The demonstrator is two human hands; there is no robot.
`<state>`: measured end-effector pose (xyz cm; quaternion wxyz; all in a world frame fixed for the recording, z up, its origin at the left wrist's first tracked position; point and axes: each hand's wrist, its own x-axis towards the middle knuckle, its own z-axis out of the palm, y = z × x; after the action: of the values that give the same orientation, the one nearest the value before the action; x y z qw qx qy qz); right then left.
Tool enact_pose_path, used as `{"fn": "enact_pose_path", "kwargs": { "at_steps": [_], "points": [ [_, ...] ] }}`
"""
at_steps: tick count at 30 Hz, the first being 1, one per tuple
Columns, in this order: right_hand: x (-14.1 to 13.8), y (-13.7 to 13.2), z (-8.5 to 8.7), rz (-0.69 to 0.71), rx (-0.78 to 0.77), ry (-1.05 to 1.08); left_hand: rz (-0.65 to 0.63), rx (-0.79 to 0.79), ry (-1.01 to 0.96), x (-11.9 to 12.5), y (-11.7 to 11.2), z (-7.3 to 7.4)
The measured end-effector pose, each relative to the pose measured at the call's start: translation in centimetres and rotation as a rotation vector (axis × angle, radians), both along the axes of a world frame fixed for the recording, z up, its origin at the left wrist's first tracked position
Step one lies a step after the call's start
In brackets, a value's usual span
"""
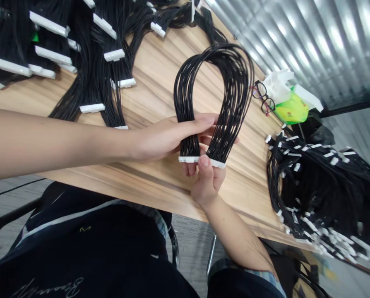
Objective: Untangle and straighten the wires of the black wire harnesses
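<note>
A looped harness of black wires [216, 54] arches up from my hands, and its two ends finish in white multi-pin connectors [188, 159] [217, 163]. My left hand [169, 138] comes in from the left and wraps around the wires of one leg just above the connectors. From below, my right hand [207, 182] pinches both connectors, with the thumb on their front. Some of the fingers are hidden behind the wires.
Several similar harnesses with white connectors lie on the wooden table [160, 70] at the upper left. A large heap [321, 194] of them sits at the right. Glasses [262, 97] and a green packet with white tissue [289, 105] lie by a ribbed wall.
</note>
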<state>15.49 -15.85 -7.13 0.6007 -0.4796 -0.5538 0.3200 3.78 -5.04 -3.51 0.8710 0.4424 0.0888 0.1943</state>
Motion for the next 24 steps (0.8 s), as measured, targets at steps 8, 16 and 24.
{"fn": "enact_pose_path", "kwargs": {
  "at_steps": [8,16,24],
  "points": [
    [-0.3,-0.2,0.0,0.042,0.023,-0.097,0.013,0.04,0.004,-0.1,-0.4,0.3],
    [-0.2,1.1,2.4,-0.189,0.146,-0.011,0.832,1.02,0.126,-2.9,3.6,0.2],
    [-0.2,0.5,2.2,-0.141,0.068,0.027,0.235,1.375,0.122,-4.1,5.8,1.3]
  ]
}}
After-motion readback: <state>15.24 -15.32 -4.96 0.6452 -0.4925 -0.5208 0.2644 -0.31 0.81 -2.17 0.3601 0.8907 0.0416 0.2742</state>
